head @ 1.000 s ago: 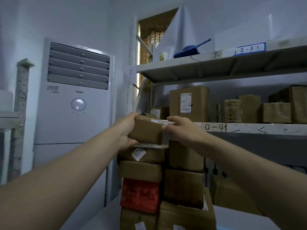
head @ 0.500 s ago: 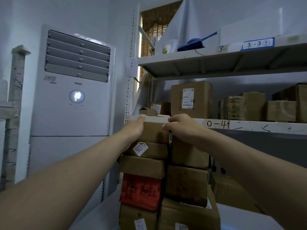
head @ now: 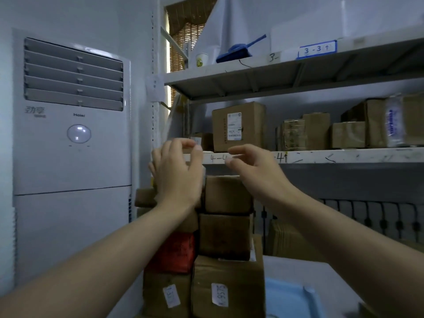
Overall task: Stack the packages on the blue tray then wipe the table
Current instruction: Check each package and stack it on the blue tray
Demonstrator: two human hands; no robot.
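Two columns of brown cardboard packages (head: 227, 193) rise in front of me, with a red package (head: 172, 253) low in the left column. A corner of the blue tray (head: 291, 297) shows at the bottom right of the stack. My left hand (head: 176, 173) hovers in front of the top of the left column, fingers loosely curled and holding nothing; it hides the top package there. My right hand (head: 254, 173) hovers just above the top right package, fingers relaxed and empty.
A tall white air conditioner (head: 73, 143) stands at the left. Metal shelves (head: 321, 154) behind the stack carry more cardboard boxes (head: 238, 127); a blue scoop (head: 238, 50) and a cup (head: 202, 59) lie on the upper shelf. The white table (head: 296, 269) runs to the right.
Both hands set a small brown package on top of the left column, then let go and drew back toward me. The view tilted down slightly.
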